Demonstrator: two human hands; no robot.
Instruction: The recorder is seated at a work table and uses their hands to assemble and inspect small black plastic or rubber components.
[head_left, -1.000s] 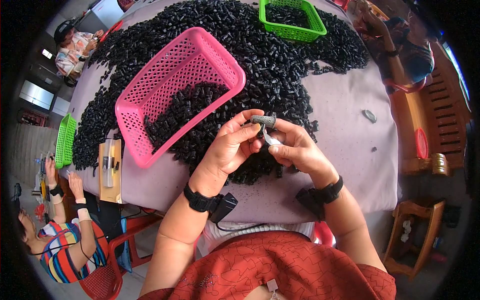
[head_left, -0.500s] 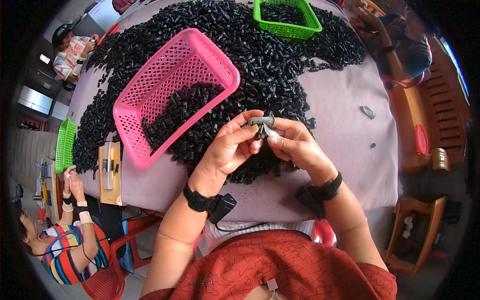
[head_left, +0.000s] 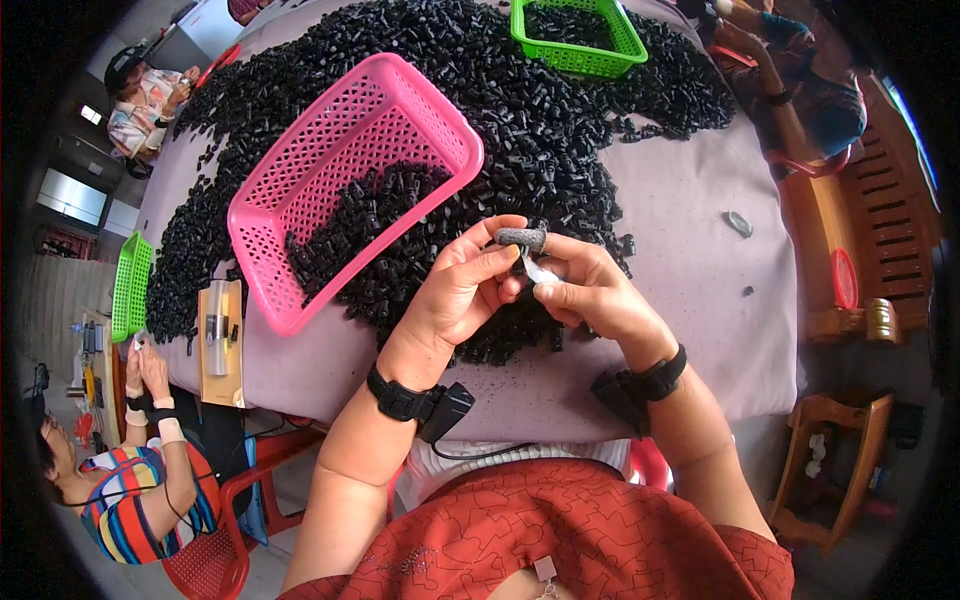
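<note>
A dense heap of small black parts [head_left: 520, 110] covered the far surface [head_left: 690, 250] and reached right up to the hands [head_left: 520, 285]. The pink basket [head_left: 350, 190] blocked the left, the green basket [head_left: 575, 35] the far side. Bare cloth lay open to the right.

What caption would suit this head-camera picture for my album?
Two bare hands, left hand and right hand, hold a small grey cylindrical piece above loose black plastic parts beside a pink plastic basket.
</note>
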